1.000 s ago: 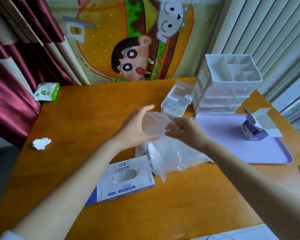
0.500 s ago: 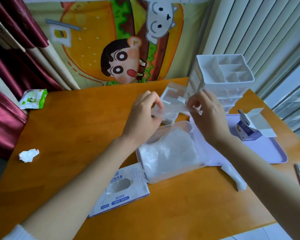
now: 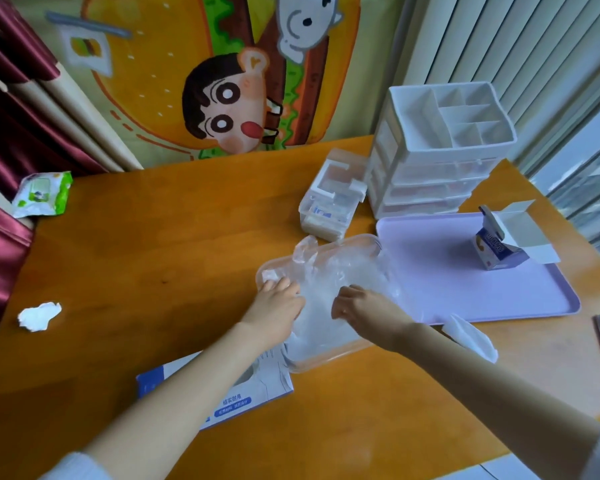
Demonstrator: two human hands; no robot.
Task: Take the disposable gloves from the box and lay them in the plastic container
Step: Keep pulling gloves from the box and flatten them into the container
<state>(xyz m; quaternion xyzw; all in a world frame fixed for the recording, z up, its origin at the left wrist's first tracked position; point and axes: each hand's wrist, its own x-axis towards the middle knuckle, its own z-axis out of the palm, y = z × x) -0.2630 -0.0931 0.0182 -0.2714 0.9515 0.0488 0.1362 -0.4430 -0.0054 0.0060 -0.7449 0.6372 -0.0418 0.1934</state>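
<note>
Orange table (image 3: pixel 153 254), one plastic container (image 3: pixel 329 362) of gloves (image 3: pixel 343 268), one glove box (image 3: pixel 253 393), left hand (image 3: pixel 278 303), right hand (image 3: pixel 368 303) pressing them, grip unclear

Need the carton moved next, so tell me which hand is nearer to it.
Right. The right hand is over the container, left of the carton; the left hand is beyond it, farther left.

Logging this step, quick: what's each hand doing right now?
Left hand: open, pressing the gloves into the container.
Right hand: fingers tucked into the gloves; grip cannot be told.
</note>
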